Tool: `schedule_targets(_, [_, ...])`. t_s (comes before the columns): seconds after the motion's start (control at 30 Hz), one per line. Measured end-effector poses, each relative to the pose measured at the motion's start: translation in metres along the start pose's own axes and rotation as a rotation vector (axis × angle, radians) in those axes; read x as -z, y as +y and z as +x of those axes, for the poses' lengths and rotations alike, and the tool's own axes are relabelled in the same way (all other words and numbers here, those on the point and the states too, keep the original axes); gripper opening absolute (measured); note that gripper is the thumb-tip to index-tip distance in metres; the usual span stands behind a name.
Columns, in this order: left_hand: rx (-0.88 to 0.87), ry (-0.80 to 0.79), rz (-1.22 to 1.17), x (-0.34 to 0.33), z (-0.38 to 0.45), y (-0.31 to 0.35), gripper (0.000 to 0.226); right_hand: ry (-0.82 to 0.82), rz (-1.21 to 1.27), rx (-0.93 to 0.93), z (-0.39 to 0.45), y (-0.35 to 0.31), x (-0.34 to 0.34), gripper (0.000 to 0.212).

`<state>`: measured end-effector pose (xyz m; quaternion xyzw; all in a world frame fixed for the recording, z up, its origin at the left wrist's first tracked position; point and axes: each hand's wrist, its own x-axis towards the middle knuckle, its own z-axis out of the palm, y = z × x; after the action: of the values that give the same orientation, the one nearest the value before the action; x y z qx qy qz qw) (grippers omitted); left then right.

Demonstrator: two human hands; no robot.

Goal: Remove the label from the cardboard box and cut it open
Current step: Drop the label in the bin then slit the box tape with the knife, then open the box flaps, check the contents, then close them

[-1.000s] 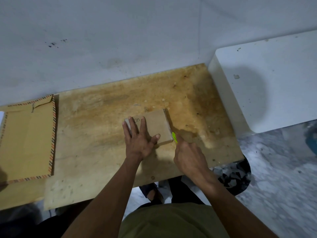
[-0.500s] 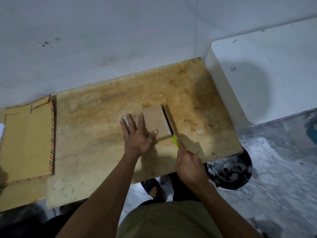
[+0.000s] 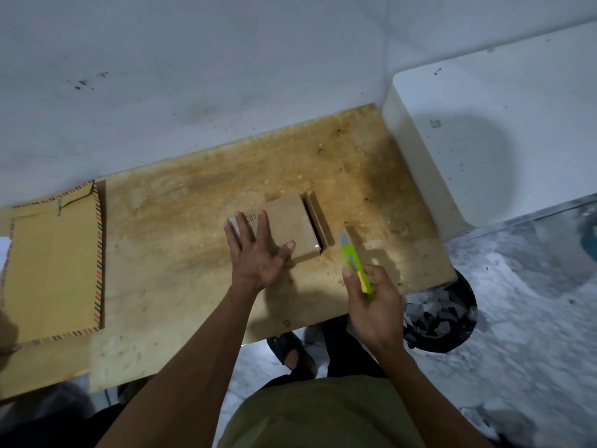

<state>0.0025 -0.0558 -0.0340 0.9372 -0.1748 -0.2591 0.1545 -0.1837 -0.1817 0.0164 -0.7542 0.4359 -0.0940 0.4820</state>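
Note:
A small brown cardboard box lies flat in the middle of the stained wooden board. Its right end flap stands apart, with a dark gap along that edge. My left hand presses flat on the box's left half, fingers spread over some printed letters. My right hand is off to the right of the box, holding a lime-green utility knife with its tip pointing up and away, clear of the box. No label is visible on the box.
A flattened brown carton with striped edges lies at the board's left. A white block stands at the right. Below the board's right corner is a black bin with scraps. A sandalled foot shows under the board.
My right hand has drawn the knife down along the box's right edge, then lifted it away to the right. The right flap now stands apart. My left hand stayed on the box.

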Motion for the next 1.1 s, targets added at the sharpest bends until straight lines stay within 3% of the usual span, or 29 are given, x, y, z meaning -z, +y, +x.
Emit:
schedule_targets(0.17, [-0.002, -0.007, -0.019, 0.002, -0.001, 0.0, 0.095, 0.039, 0.171, -0.038, 0.031, -0.032, 0.006, 0.022])
schedule_targets(0.3, [0.001, -0.006, -0.016, 0.002, -0.002, 0.001, 0.095, 0.008, 0.09, 0.025, 0.057, -0.04, 0.006, 0.022])
schedule_targets(0.5, [0.001, 0.008, -0.015, 0.0, -0.001, 0.001, 0.096, -0.229, 0.116, 0.052, 0.078, -0.034, 0.009, 0.04])
schedule_targets(0.7, [0.014, 0.016, -0.025, -0.002, -0.001, 0.0, 0.097, -0.338, 0.135, 0.019, 0.11, -0.022, -0.006, 0.059])
schedule_targets(0.9, [0.025, 0.013, -0.05, -0.002, 0.0, 0.001, 0.101, -0.216, -0.225, 0.108, 0.144, -0.017, -0.031, 0.049])
schedule_targets(1.1, [0.042, 0.024, -0.027, 0.001, 0.0, 0.001, 0.103, -0.078, -0.384, 0.09, 0.168, 0.0, -0.052, 0.018])
